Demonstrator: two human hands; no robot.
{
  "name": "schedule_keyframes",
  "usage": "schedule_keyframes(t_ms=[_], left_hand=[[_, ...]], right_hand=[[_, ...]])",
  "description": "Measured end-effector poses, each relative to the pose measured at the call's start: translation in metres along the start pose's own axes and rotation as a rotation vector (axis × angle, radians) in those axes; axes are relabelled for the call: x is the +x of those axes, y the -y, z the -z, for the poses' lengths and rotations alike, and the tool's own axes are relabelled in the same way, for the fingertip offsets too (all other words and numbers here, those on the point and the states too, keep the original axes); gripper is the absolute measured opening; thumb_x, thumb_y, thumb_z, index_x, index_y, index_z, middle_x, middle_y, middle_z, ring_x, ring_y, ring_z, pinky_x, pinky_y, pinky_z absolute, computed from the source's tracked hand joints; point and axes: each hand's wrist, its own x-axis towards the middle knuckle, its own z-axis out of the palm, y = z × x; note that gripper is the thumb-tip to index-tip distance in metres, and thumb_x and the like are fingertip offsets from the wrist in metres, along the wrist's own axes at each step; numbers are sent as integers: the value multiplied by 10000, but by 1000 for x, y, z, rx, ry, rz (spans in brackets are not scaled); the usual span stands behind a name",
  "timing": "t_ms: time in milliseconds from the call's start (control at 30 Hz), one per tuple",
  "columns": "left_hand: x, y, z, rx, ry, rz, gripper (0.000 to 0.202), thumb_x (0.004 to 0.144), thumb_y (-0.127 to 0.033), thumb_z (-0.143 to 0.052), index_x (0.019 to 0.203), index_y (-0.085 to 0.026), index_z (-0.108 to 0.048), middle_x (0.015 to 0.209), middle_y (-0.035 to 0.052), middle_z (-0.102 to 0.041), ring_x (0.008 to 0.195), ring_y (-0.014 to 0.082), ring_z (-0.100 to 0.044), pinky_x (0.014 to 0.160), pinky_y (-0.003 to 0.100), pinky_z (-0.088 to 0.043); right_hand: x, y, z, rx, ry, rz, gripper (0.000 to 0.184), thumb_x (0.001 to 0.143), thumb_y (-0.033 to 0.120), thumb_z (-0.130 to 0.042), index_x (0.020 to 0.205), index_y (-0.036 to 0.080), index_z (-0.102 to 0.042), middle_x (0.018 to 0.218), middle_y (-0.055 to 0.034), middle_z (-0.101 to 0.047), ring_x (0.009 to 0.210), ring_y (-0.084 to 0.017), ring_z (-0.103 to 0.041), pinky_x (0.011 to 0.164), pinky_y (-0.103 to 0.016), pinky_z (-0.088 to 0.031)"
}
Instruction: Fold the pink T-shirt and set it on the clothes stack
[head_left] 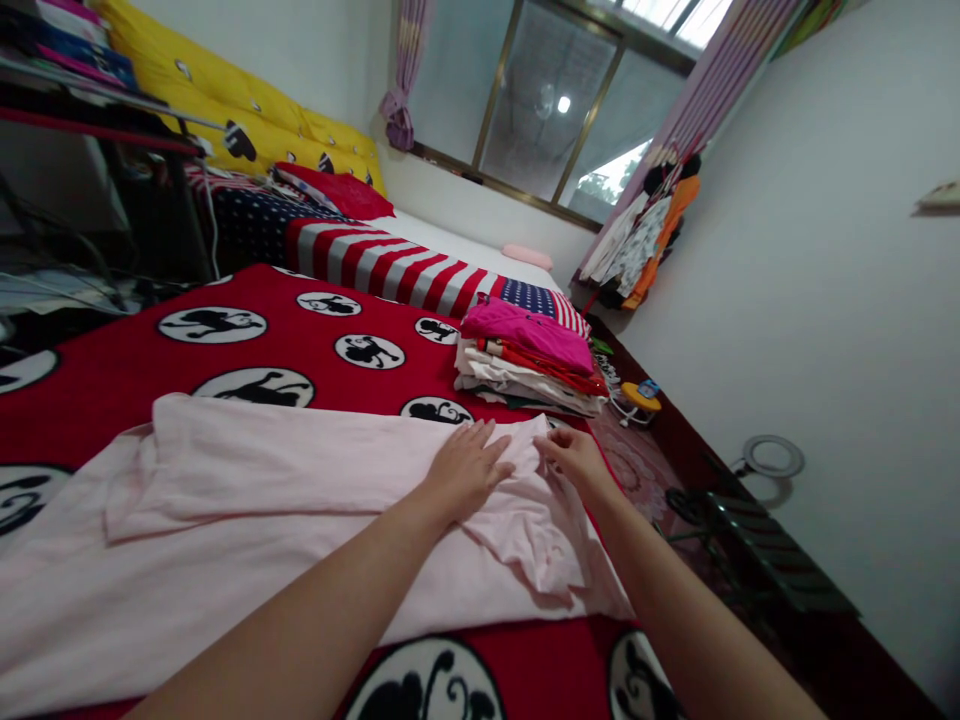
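Left hand: spread flat — atop pale-pink cloth garment
Right hand: pinching garment's edge
Multicoloured folded-clothing stack: beyond garment

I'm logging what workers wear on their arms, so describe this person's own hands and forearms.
The left hand and right hand are bare, with no gloves and no rings or bracelets that I can see. The left forearm and right forearm are also bare as far as they show, with no sleeve, watch, cable or clear marking.
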Motion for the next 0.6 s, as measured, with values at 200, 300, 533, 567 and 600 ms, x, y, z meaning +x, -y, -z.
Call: schedule_keyframes(t_ms=[200,300,533,567,600], left_hand=[[-1,-2,7,-158,-52,-179,405,961,-324,-423,1341,-220,-516,1474,57,-428,1383,209,-345,1136,388,-282],[0,0,4,-152,29,-209,454,959,-386,-417,1374,-212,-474,1442,70,-470,1356,207,-386,1133,397,-276],[-1,1,-2,-9,89,-237,507,911,-537,-444,1350,-292,-505,1477,85,-420,1365,258,-365,1115,436,-257],[-2,1,-2,-1,92,-236,502,914,-538,-436,1350,-298,-505,1482,84,-411,1371,256,-358,1116,437,-252],[-2,1,-2,4,93,-236,499,918,-537,-428,1353,-303,-501,1486,82,-406,1375,252,-352,1117,437,-248]], right_hand=[[-12,-8,-2,-6,-79,-40,317,671,499,-628,666,203,-516,512,-3,-564,452,-153,-554,430,-253,-410],[-14,-19,-2,-102,-101,-27,258,641,434,-665,646,210,-537,535,-7,-589,491,-161,-565,449,-249,-389],[-1,-9,12,-459,-127,-11,206,580,333,-735,523,220,-572,524,-20,-566,548,-171,-522,510,-264,-280],[0,-4,12,-535,-161,31,199,622,358,-715,556,221,-587,556,-29,-581,566,-173,-523,521,-269,-275],[1,0,10,-593,-191,99,181,675,378,-680,618,222,-608,604,-34,-603,590,-174,-530,535,-271,-282]])
